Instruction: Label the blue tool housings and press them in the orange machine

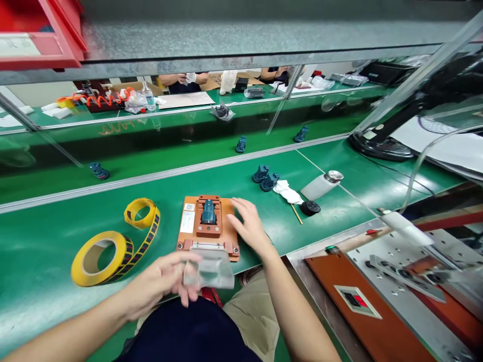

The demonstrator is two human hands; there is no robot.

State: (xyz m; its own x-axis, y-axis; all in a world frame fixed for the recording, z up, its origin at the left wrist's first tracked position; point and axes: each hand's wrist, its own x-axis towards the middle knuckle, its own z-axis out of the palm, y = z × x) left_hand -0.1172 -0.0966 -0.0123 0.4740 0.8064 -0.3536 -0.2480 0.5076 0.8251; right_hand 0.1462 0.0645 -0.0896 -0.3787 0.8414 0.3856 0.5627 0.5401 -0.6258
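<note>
a dark blue plastic part (209,212) is seated in the raised holder of an orange block (187,232), which is set on the green table (166,311) straight in front of the person. at the block's near edge a clear flap (215,274) is tilted away from the holder, so the part is left uncovered.

the flap's left side is met by the fingers of the left hand (166,279); whether it is pinched or only touched cannot be told (both are blurred). the right hand (249,227) is laid at the block's right edge, its fingers loosely spread and its grip relaxed.

to the left of the block, a roll of yellow tape (85,264) is stood with a strip of dark labels curled out from it. to the right, two more blue parts (268,182) are placed side by side, and near them are seen a white cloth (287,192) by a thin stick (296,214), a black cap (311,207) and a tilted-looking white bottle (316,187) with a metal top. three similar parts (241,144) are spaced along the green strip beyond the metal rail (181,172).
</note>
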